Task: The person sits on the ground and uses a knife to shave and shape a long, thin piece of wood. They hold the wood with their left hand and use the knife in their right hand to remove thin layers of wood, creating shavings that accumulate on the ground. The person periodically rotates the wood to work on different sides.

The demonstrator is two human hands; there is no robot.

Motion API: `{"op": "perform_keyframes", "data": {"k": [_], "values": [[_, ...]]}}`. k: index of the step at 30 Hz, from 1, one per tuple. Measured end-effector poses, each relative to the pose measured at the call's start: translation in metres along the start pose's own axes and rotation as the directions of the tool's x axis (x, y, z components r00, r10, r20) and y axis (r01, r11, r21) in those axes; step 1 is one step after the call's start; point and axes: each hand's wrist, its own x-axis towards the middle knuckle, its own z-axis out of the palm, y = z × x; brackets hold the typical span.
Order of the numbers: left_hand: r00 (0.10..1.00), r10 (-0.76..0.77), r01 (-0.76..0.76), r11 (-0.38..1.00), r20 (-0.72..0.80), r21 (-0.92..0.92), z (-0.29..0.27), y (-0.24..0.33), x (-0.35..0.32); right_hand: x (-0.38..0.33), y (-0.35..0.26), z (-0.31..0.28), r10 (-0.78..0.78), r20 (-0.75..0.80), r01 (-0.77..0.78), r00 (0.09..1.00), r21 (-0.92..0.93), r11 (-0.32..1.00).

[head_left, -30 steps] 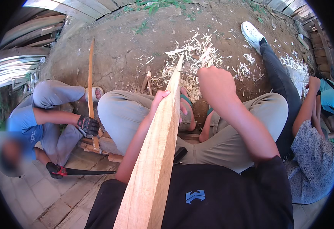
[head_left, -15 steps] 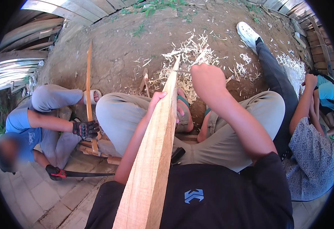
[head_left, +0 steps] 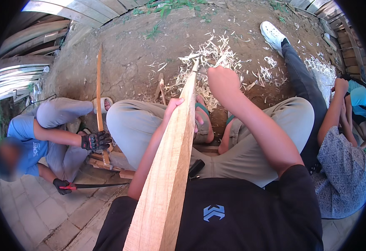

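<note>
A long pale piece of wood (head_left: 162,180), square-edged and tapering to a point, slants from my chest out over my lap. My left hand (head_left: 175,105) is closed around it partway along, thumb on the near side and fingertips showing on its right side. Beyond that, my right hand (head_left: 224,83) is in a fist just right of the tapered tip. From this fist a thin dark knife blade (head_left: 202,72) reaches across to the wood near its tip; the handle is hidden inside my fingers.
Wood shavings (head_left: 216,52) lie on the dirt ground ahead. At left, a person with gloved hands (head_left: 96,141) holds a long wooden strip (head_left: 98,92) and a red-handled tool (head_left: 76,186). Another person's leg with a white shoe (head_left: 271,37) stretches out at right. Stacked boards (head_left: 19,69) stand at far left.
My right fist and the blade have shifted slightly farther out, toward the wood's tip. A curl of shaving now shows at the tip. My left hand keeps its hold.
</note>
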Motion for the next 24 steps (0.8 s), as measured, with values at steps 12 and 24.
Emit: {"op": "perform_keyframes", "data": {"k": [12, 24], "values": [[0.999, 0.027, -0.028, 1.000, 0.018, 0.006, -0.002, 0.000, -0.001, 0.006, 0.010, -0.007, -0.027, 0.001, 0.027, 1.000, 0.048, 0.998], [0.999, 0.016, -0.018, 0.997, -0.029, -0.069, -0.001, -0.003, -0.006, -0.001, 0.006, -0.030, -0.068, 0.003, 0.068, 0.998, 0.042, 0.997]]}}
